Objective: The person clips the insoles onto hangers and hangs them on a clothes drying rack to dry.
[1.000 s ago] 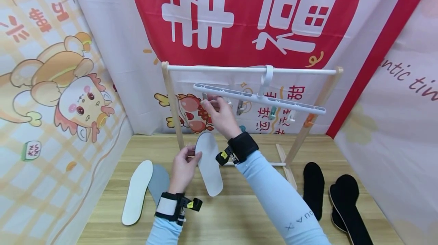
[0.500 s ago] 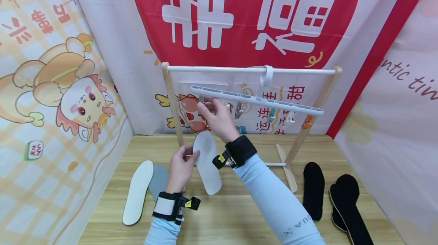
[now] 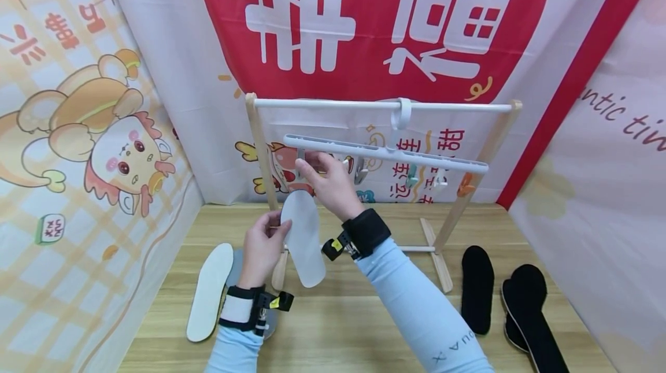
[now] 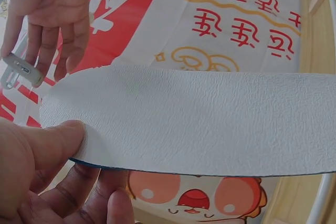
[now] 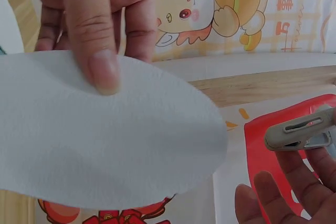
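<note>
My left hand (image 3: pixel 262 251) pinches a pale insole (image 3: pixel 304 240) by its side near the upper end, thumb on the white face and fingers behind. The insole hangs upright in front of the rack. Above it, my right hand (image 3: pixel 333 185) holds a grey clip (image 5: pixel 294 132) under the left end of the pale grey hanger (image 3: pixel 385 152). In the right wrist view the insole's rounded end points toward this clip, with a gap between them. The hanger tilts, its left end higher, and its hook (image 3: pixel 402 114) loops over the rack's white top bar (image 3: pixel 333 105).
More clips, one a green clip (image 3: pixel 413 175), hang along the hanger. A white insole (image 3: pixel 210 292) lies on the wooden table (image 3: pixel 364 332) at left, overlapping a grey insole (image 3: pixel 270 324). Black insoles (image 3: pixel 477 289) lie at right. The rack's wooden posts (image 3: pixel 452 222) stand on both sides.
My left hand has carried the insole left and slightly up, closer to the clip. The hanger's left end has shifted left and down a little, with my right hand still at the clip.
</note>
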A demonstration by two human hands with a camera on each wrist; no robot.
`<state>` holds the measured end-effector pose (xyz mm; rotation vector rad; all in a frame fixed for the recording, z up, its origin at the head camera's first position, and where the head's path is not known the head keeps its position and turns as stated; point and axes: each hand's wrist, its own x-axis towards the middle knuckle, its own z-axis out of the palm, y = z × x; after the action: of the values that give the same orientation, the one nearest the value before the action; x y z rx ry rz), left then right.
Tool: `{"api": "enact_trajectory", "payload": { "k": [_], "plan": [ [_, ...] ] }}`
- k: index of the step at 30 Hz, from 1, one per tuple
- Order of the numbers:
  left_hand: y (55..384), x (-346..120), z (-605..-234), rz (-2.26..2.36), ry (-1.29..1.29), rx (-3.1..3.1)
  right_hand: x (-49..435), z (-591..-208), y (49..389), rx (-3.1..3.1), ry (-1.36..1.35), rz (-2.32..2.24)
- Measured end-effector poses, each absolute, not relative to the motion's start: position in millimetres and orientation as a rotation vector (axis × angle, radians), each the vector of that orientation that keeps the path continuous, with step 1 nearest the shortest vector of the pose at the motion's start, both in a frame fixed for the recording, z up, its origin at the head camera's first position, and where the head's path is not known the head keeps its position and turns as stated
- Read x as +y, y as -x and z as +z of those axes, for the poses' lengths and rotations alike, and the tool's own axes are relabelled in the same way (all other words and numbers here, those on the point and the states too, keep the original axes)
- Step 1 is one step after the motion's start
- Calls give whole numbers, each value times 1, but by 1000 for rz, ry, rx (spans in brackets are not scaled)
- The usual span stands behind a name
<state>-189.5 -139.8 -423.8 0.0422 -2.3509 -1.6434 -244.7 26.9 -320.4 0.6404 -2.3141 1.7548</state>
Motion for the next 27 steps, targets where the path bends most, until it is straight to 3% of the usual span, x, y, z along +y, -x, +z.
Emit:
{"api": "enact_trajectory", "payload": {
  "k": [27],
  "plan": [
    [176,-157,-402,-1559,42,-2366,20,-325,237,-2253,-809,1747]
  ]
}}
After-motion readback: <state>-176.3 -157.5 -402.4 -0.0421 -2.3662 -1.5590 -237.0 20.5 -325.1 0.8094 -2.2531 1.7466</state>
